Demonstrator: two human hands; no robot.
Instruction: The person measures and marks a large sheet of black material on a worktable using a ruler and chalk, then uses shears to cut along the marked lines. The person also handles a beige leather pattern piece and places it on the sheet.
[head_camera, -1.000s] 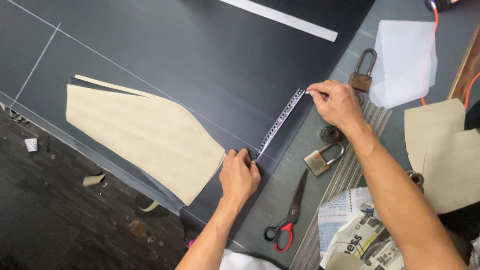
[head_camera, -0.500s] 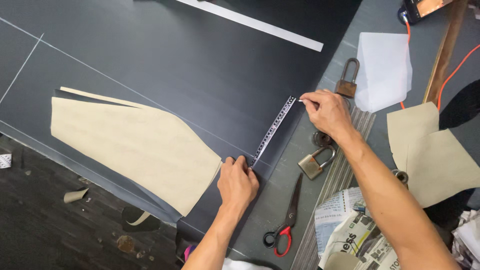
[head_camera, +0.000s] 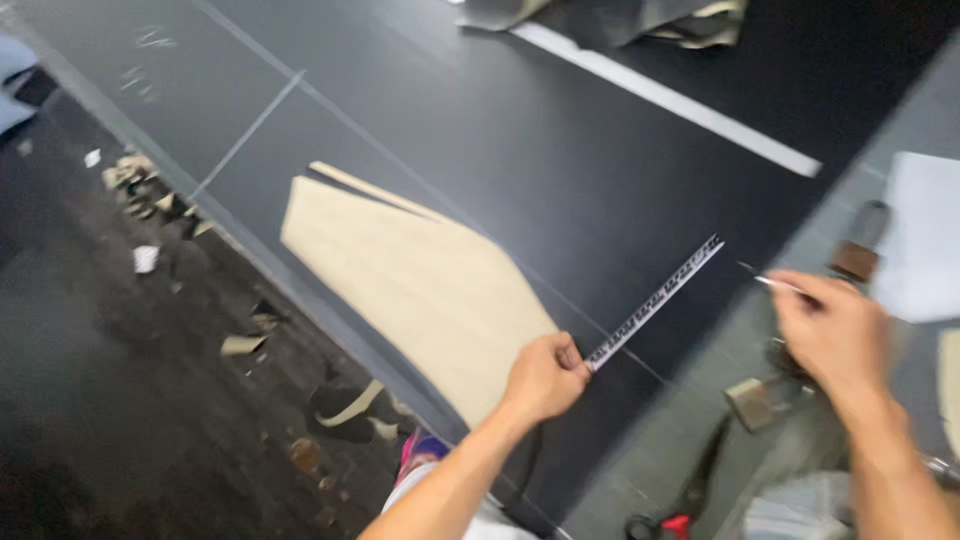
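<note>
Dark cloth (head_camera: 560, 150) covers most of the table, chalk lines across it; tan paper pattern (head_camera: 420, 280) lies flat on cloth, close to the table's near edge; measuring tape (head_camera: 655, 300) runs diagonally from the pattern's near corner toward the cloth's right edge; left hand (head_camera: 545, 378) closed, pinching the tape's lower end at that corner; right hand (head_camera: 830, 330) blurred, fingers closed on a thin white sliver, just off the tape's far end; padlock (head_camera: 755, 402) below it.
</note>
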